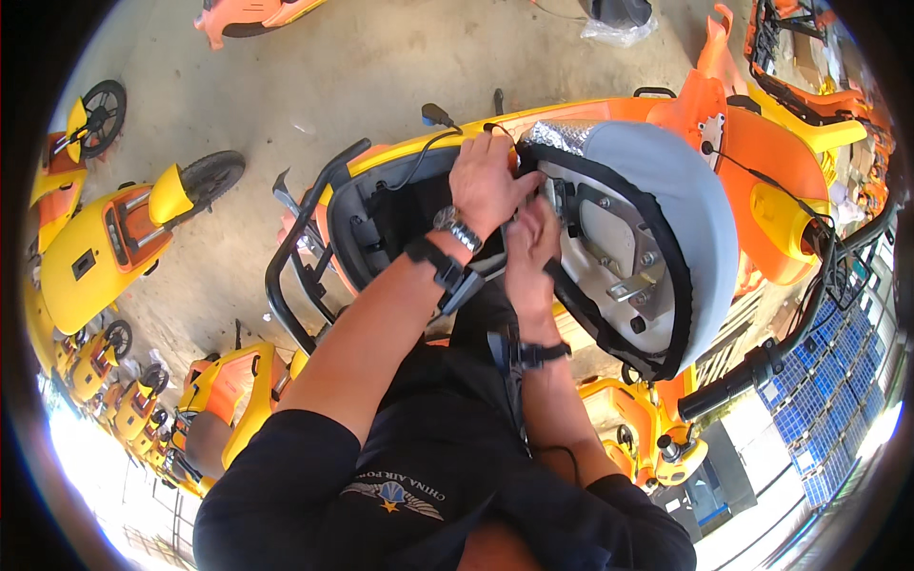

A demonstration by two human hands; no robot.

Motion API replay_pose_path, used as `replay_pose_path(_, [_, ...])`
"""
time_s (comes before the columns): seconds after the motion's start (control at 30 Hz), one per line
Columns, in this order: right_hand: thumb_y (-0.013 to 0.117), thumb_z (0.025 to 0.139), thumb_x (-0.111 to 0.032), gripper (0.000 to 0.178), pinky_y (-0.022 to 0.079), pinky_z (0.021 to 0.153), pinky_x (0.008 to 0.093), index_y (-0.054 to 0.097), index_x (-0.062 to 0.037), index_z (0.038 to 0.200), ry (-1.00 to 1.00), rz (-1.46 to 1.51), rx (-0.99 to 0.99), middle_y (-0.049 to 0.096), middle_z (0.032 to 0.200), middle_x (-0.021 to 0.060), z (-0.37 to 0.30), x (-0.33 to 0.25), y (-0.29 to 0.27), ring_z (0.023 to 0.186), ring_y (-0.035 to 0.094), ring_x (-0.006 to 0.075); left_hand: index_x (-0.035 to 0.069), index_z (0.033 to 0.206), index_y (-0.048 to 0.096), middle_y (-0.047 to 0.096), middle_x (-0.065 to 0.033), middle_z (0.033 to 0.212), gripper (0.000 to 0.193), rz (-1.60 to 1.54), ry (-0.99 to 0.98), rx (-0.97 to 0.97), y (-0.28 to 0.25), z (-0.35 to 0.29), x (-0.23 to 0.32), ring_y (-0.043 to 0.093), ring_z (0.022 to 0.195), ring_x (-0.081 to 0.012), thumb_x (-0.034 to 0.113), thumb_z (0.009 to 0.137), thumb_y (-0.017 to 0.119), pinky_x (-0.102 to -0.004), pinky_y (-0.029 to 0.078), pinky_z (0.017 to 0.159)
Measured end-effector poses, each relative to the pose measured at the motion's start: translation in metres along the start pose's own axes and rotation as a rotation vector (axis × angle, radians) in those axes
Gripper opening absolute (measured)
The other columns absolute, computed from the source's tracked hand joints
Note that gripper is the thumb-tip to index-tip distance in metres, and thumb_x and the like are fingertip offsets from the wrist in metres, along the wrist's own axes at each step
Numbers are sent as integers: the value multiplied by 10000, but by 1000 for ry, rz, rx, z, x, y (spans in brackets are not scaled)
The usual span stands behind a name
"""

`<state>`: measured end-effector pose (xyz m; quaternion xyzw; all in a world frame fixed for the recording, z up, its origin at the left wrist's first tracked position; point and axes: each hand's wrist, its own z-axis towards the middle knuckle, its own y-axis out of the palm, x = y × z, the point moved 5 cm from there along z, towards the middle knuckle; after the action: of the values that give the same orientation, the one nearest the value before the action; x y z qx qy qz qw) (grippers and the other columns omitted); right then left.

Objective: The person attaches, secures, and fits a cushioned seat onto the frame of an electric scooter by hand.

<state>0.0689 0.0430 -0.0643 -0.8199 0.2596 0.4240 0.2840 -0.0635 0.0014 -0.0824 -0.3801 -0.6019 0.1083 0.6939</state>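
Note:
An orange and yellow scooter (700,95) stands before me, its grey seat (657,157) tipped up and showing a pale underside with metal brackets and a latch (631,285). Beside the seat lies the uncovered dark storage compartment (367,205). My left hand (483,186) bends its fingers over the compartment's edge by the seat hinge, thumb stretched toward the hinge bracket (562,202). Just below it, my right hand (531,243) has its fingers drawn together close to the same bracket. Whatever either hand grips is hidden. A black cable with a plug (436,115) rests over the compartment's far rim.
Black rear rails (286,257) stick out at the scooter's left, and a handlebar grip (728,385) reaches toward me at the right. More yellow scooters (109,252) are parked at the left. Blue gridded panels (824,390) are at the right, and a plastic-wrapped black item (619,14) lies beyond.

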Motion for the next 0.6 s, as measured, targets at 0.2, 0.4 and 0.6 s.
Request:
replay_pose_path(0.2, [534,865,50,471,384,1060,354,411,13,1318,-166,-79,-22,505,1285,145,61,10,25,1201,510,234,73,857,633,655,-156,815,188,160,166,-378,22,42,-15,634,802,-369,150,688,664,-468,500,668])
replay_pose_path(0.4, [634,860,-49,331,451,919,373,522,1,1168,-432,-419,3,588,1140,208,81,1,51,1076,577,333,98,733,665,646,-160,679,165,403,243,-550,12,54,-7,643,684,-381,247,664,653,-470,506,609])
replay_pose_path(0.6, [685,838,-81,274,474,862,360,591,-4,1083,-503,-192,163,644,1050,158,90,23,48,965,614,286,82,736,678,635,-167,653,204,436,212,-672,16,53,-1,642,670,-385,278,684,657,-469,509,595])
